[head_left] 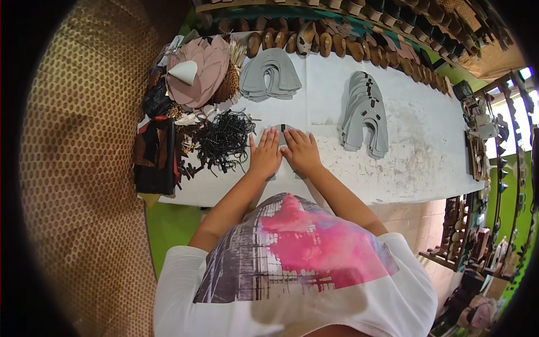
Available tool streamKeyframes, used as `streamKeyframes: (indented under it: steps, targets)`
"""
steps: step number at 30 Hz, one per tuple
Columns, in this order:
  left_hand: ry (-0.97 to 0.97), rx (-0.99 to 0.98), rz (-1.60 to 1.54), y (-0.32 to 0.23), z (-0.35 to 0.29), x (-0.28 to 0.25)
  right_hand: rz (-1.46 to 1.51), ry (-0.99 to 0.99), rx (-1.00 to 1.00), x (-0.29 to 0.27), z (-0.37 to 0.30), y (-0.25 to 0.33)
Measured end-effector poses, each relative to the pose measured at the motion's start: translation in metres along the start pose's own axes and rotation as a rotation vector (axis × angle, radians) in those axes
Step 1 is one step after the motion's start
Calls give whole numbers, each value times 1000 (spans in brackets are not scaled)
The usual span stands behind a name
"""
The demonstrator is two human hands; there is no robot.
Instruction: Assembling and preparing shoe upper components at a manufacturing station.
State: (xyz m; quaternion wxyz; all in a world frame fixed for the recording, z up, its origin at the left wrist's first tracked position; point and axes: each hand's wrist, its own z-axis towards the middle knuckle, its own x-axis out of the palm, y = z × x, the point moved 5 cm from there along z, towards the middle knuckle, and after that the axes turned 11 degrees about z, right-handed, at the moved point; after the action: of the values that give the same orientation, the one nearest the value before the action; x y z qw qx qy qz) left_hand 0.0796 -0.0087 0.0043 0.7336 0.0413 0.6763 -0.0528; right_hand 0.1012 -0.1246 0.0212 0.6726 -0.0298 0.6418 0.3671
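My left hand (265,153) and my right hand (303,151) lie side by side on the white-covered table (325,180), fingers stretched out and flat. Both press on a grey cut-out shoe piece (283,141), mostly hidden beneath them. A small dark strip (283,127) shows at its far end, between my fingertips. Left of my left hand is a tangled heap of black beaded trim (224,140). Beyond my hands sits a fanned stack of plain grey U-shaped pieces (271,70). Farther right, similar grey pieces (364,115) overlap, with dark strips on their tops.
Pinkish cut pieces with a white cone (184,72) stand at the far left. A black and brown folded item (155,157) lies at the left edge. Wooden shoe lasts (339,45) line the table's back. Shelves (466,224) of footwear stand to the right.
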Motion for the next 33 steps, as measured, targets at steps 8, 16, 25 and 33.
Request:
streamKeyframes:
  steps: [8, 16, 25, 33]
  targets:
    - [-128, 0, 28, 3, -2, 4, -90, 11, 47, 2, 27, 7]
    - [-117, -18, -30, 2, -3, 1, -112, -23, 15, 3, 29, 1]
    - [-69, -40, -32, 1, -1, 0, 62, -71, -29, 9, -6, -8]
    - [-44, -25, -34, 1, 1, 2, 28, -41, -11, 11, -5, -11]
